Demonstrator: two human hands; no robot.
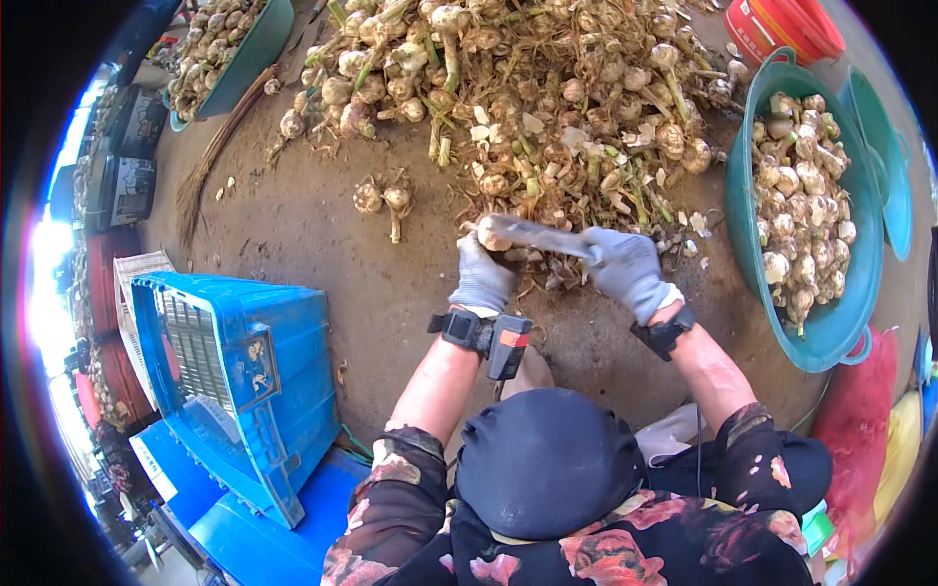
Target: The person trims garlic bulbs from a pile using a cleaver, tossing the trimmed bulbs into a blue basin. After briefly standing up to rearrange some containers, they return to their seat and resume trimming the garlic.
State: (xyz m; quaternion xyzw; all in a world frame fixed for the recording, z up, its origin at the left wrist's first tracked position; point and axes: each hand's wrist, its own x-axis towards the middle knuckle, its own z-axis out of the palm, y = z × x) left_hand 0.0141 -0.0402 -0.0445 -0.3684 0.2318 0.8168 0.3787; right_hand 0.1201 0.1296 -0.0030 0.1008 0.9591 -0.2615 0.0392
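My left hand (pixel 481 278), in a grey glove, is closed round a pale garlic bulb (pixel 491 235). My right hand (pixel 627 272), gloved too, grips a knife whose long, flat grey blade (pixel 547 238) reaches left to the bulb. The blade's end overlaps the bulb; whether it cuts into it I cannot tell. The knife's handle is hidden in the glove. Just beyond both hands rises a big heap of garlic (pixel 547 98) with dry stalks, roots and loose skins. Two garlic bulbs (pixel 383 198) lie apart on the ground, left of the heap.
At the right stands a green tub (pixel 747 244) of trimmed garlic, with a red bucket (pixel 787 29) behind it. Another garlic-filled green tub (pixel 244 73) is at the far left, near a straw broom (pixel 208 161). A blue crate (pixel 283 361) lies on its side at the left.
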